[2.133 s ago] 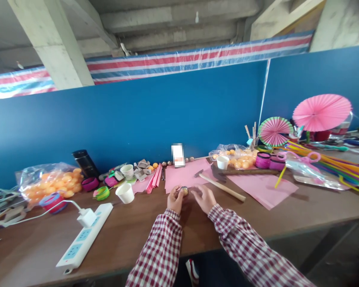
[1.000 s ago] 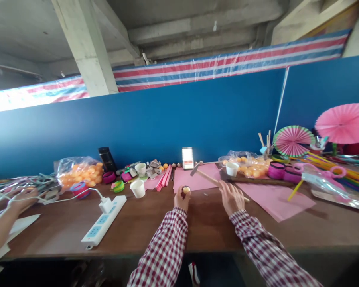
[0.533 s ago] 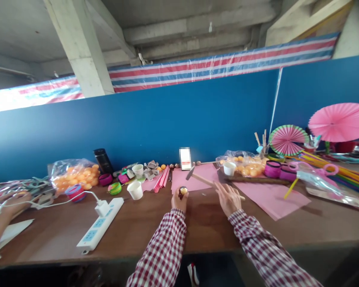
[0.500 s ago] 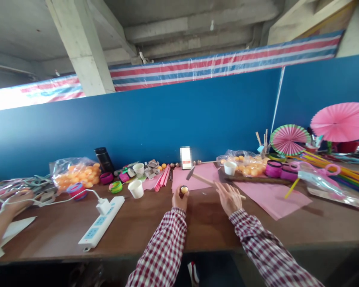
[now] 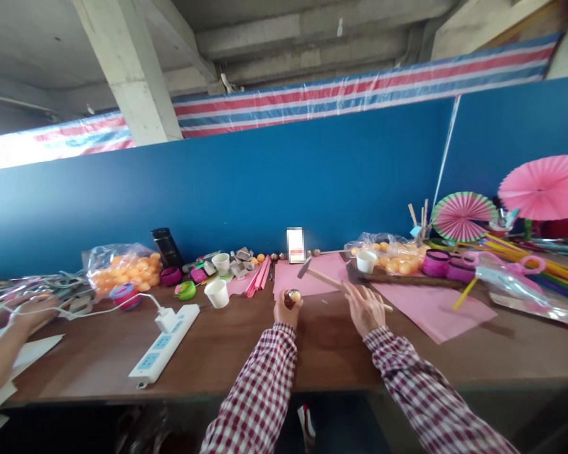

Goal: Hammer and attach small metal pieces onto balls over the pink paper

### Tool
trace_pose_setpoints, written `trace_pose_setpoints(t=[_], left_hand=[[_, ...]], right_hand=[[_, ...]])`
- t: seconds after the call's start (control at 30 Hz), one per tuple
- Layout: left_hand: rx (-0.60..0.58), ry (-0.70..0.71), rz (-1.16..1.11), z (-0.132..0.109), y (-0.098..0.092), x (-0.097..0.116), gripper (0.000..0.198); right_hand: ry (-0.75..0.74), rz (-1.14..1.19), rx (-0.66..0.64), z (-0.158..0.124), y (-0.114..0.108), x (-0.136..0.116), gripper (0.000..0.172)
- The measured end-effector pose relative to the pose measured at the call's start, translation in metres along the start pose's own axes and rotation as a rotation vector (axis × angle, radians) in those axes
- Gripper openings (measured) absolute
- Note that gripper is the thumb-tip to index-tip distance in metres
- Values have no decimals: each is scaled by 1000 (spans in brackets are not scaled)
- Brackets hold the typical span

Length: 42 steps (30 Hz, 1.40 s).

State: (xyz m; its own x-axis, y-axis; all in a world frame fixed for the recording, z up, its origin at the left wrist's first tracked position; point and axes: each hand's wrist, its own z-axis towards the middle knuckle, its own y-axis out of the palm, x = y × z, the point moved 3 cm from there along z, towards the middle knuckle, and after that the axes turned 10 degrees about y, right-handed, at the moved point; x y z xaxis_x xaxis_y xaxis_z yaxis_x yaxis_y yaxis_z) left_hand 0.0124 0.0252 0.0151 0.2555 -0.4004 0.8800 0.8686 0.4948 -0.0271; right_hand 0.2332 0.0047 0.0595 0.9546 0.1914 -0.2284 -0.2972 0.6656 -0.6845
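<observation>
A brown tabletop (image 5: pixel 246 340) crosses the lower half of the frame. A white power strip (image 5: pixel 163 343) lies slantwise at lower left, a white cup (image 5: pixel 216 295) stands upright left of centre, a clear bag of orange balls (image 5: pixel 127 272) rests at middle left, and a pink sheet (image 5: pixel 428 315) lies flat at right.

The left grip (image 5: pixel 286 310) part-covers a small round object (image 5: pixel 295 296), too tiny to make out! The right grip (image 5: pixel 366 309) hides some hammer handle (image 5: pixel 326 279); beyond the left grip, a pixel-blurred white panel (image 5: pixel 295 244); far left of that grip, a co-worker's arm (image 5: pixel 2 362) cut off; far right, a pink fan (image 5: pixel 549 188), clipped too.
</observation>
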Motion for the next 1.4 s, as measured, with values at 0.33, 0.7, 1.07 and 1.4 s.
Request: trace_pose_setpoints(t=[0.33,0.7,1.07,1.4], left_hand=[[38,-21,24,2,-5,-4,38],[-8,-11,41,5,-4,-16,39],[7,-18,-14,3,-3,-3,42],[26,8,103,3,-2,-6,41]], right_hand=[[-48,-3,-38,-2,2,-6,36],[-42,-14,-61,-3,11,-6,36],[-64,-21,-19,-3,8,-7,36],[-113,17,-42,-3,2,-12,37]])
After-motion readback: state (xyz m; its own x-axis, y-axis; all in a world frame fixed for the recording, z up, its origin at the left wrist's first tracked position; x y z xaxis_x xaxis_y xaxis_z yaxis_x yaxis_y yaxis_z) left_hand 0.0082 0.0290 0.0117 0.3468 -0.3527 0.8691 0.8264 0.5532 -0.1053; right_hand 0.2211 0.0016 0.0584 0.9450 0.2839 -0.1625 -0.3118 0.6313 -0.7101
